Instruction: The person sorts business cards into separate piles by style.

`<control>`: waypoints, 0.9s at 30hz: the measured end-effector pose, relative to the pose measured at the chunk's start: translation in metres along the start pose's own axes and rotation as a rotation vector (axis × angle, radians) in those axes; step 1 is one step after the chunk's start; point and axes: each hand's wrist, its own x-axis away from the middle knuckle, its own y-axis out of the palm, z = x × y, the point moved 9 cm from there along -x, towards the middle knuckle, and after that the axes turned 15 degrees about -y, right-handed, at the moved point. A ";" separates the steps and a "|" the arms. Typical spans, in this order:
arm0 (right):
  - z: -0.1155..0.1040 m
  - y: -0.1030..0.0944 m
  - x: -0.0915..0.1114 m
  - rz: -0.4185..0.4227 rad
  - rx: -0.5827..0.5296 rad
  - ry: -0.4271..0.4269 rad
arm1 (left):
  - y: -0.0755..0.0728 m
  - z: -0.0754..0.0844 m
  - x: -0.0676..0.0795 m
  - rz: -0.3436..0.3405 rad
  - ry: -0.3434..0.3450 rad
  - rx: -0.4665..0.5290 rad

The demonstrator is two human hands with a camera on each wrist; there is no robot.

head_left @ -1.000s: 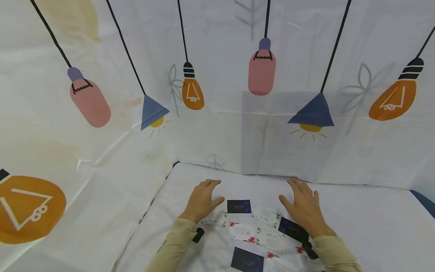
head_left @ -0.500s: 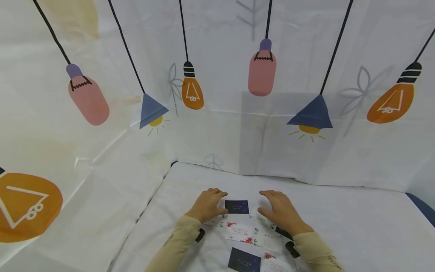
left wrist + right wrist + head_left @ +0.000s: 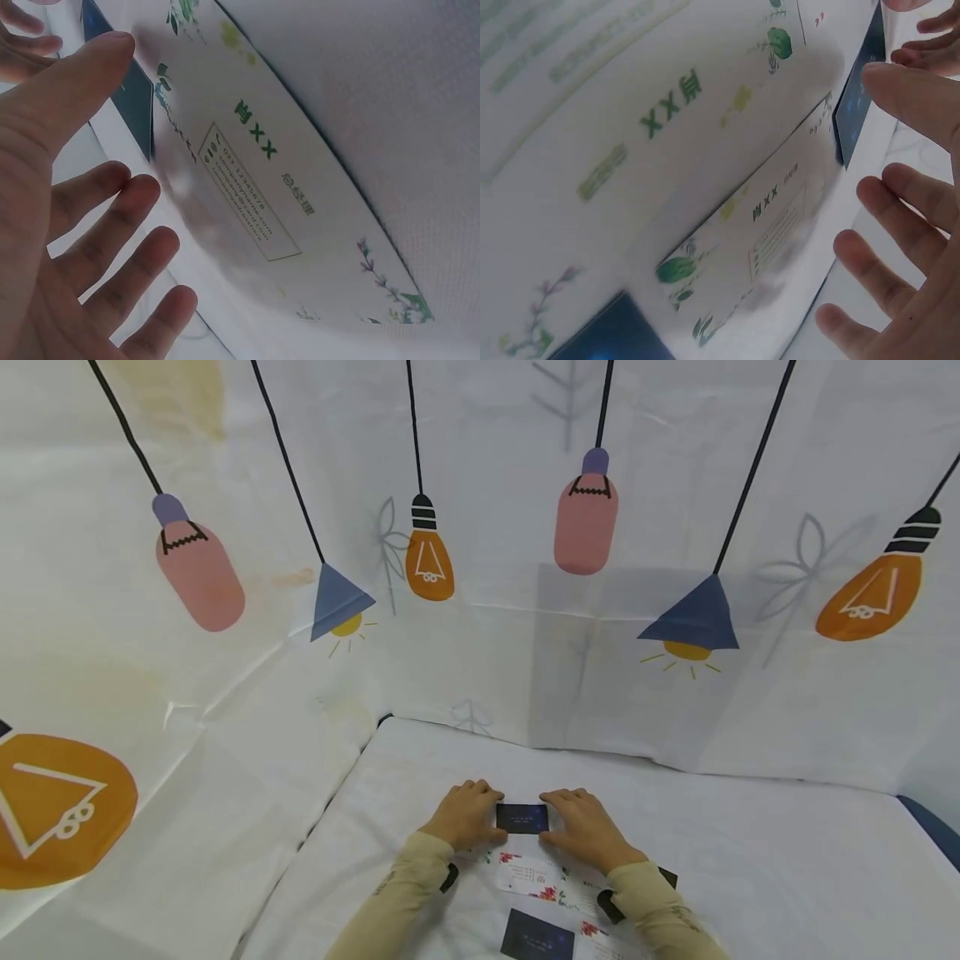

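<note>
On the white cloth-covered tabletop (image 3: 787, 877), a dark blue-black card (image 3: 522, 818) lies between a person's two hands, at the far end of a loose spread of cards. Its pale print is too small for me to read. The left hand (image 3: 465, 816) is at its left edge, the right hand (image 3: 587, 828) at its right. Each grip is released, with the fingers loosely spread and the thumb out near the card; whether any fingertip touches it, I cannot tell.

From the left wrist, a white card (image 3: 247, 172) fills the view, reading "肖XX" and "总经理" in green, with a thin-framed box holding "033 12345678" and lines starting "company". Painted leaves and sprigs trim its corners. The right wrist shows a similar leafy card (image 3: 757, 217), also with "肖XX", and a nearer, blurred one (image 3: 615, 112).

Closer to the person lie a card with red flowers (image 3: 527, 875) and another dark card (image 3: 537, 937), flat and rectangular. The cloth has a fine woven grain. The sleeves (image 3: 390, 902) are pale yellow, with dark lettering I can't make out. Behind hangs a creased white sheet (image 3: 450, 677) printed with pendant lamps and bulbs.
</note>
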 end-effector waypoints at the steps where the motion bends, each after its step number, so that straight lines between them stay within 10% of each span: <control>1: 0.000 0.001 -0.001 -0.007 0.005 0.003 | 0.000 0.000 0.000 -0.006 -0.003 -0.001; 14: 0.004 0.014 -0.011 -0.074 0.009 -0.009 | 0.012 -0.009 -0.005 -0.084 -0.051 0.065; 27: -0.002 0.007 -0.012 -0.034 0.045 -0.073 | 0.004 -0.007 -0.005 -0.003 0.039 0.101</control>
